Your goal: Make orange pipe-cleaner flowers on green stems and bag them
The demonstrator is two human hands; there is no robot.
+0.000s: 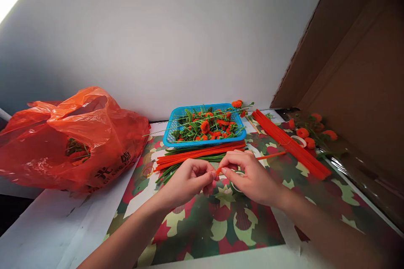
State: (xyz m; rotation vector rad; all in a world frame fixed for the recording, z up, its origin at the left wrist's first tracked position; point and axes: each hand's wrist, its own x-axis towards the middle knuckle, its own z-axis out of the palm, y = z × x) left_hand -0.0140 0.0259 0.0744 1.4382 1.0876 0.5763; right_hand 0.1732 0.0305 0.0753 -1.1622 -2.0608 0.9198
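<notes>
An orange pipe cleaner (273,156) runs out to the right from between my two hands. The fingertips of my left hand (191,178) are pinched at its near end. My right hand (248,174) is closed on it too, thumb against index finger, almost touching the left. Beneath and behind the hands lies a bundle of orange pipe cleaners (189,156), with green pipe cleaners (172,171) beside it. A roll of green tape (235,187) sits partly hidden under my right hand.
Behind the hands stands a blue basket (205,144) of orange flowers with green stems. An orange plastic bag (104,138) fills the left. At right lie a thick red-orange pipe-cleaner bundle (290,145), a white tape roll (298,141) and loose flowers (311,143), beside a cardboard wall (356,50).
</notes>
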